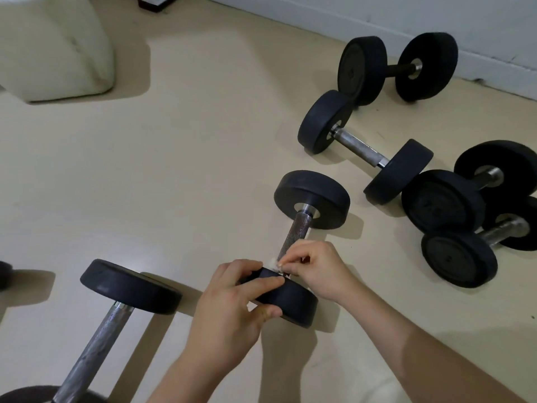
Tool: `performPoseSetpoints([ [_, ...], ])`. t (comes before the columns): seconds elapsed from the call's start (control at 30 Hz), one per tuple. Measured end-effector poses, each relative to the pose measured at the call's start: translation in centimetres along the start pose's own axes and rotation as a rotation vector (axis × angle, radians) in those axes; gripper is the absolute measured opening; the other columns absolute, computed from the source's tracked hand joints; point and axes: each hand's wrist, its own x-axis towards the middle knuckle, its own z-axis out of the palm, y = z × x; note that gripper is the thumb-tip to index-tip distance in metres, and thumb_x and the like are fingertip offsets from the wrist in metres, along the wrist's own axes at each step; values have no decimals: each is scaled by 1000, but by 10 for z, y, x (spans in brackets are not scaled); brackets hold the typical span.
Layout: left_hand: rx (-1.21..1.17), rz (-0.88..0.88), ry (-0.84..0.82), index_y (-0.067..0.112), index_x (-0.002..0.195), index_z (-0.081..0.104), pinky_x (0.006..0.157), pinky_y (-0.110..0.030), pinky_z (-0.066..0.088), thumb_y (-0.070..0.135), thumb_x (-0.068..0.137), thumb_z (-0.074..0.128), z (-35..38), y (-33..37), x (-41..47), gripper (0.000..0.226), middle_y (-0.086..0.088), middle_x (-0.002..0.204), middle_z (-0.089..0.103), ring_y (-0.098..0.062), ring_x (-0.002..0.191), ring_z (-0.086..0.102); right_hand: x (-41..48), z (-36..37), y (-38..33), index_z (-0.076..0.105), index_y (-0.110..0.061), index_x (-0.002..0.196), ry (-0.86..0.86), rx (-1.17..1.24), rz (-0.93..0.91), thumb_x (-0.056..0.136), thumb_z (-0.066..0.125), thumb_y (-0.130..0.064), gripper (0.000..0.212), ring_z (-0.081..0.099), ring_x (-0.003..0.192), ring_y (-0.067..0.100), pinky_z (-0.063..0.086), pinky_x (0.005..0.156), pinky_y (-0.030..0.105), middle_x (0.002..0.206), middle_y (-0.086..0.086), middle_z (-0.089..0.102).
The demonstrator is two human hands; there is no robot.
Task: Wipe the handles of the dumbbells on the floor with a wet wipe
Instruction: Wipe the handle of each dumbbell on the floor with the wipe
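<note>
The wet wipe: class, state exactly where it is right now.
Low in the head view, right of centre: the wet wipe is pinched in the right hand against the near end of the middle dumbbell's handle.

Both hands meet at centre frame, low, over the near dumbbell (pixel 302 228). The left hand (pixel 229 309) wraps the rim of its closer black weight, thumb underneath, while the right hand (pixel 315 267) pinches a small white wet wipe (pixel 273 261) against the handle's near end. Up at one o'clock, a second dumbbell (pixel 363 146) lies on the beige floor (pixel 189 170); a third (pixel 398 68) sits beyond by the wall. At three o'clock two more (pixel 470 210) crowd together. Seven o'clock: another dumbbell (pixel 110 315). Cream cushion (pixel 52 45) at eleven.
</note>
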Motion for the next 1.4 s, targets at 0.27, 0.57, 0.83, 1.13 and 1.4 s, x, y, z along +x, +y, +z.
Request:
performPoseSetpoints([
  [0.27, -27, -200, -68, 48, 111, 64, 91, -11, 31, 30, 75, 78, -26, -15, 4, 43, 31, 120, 49, 5, 114, 44, 9, 10, -3, 77, -19, 81, 0, -48, -32, 77, 75, -13, 8, 61, 76, 5, 49, 74, 21, 79, -11, 66],
  [0.57, 107, -252, -20, 38, 90, 43, 63, -25, 46, 63, 77, 52, -36, -3, 19, 30, 20, 82, 52, -2, 74, 53, 43, 17, 9, 68, -9, 82, 278, -326, -379, 86, 54, -10, 14, 53, 76, 20, 45, 71, 24, 82, 4, 61],
  [0.83, 66, -305, -18, 36, 93, 42, 60, -15, 34, 45, 83, 61, -39, -10, 24, 22, 20, 82, 50, -2, 80, 48, 52, 37, 4, 72, -11, 80, 507, -81, -159, 80, 65, 1, 14, 57, 78, 5, 42, 75, 10, 83, -3, 65],
  [1.13, 153, -284, 34, 33, 107, 63, 69, -27, 44, 25, 86, 64, -37, -12, 25, 22, 15, 99, 47, -11, 92, 47, 70, 27, -9, 73, -10, 84, 575, -58, 115, 83, 67, -10, 5, 55, 62, 13, 44, 61, 25, 74, 1, 63],
  [1.4, 181, -415, -50, 34, 115, 63, 82, -24, 46, 41, 92, 52, -65, -14, 42, 27, 19, 109, 58, -4, 101, 55, 42, -20, -66, 63, -1, 104, -42, 1178, 399, 89, 56, -3, 17, 59, 70, 15, 42, 66, 25, 78, 8, 63],
])
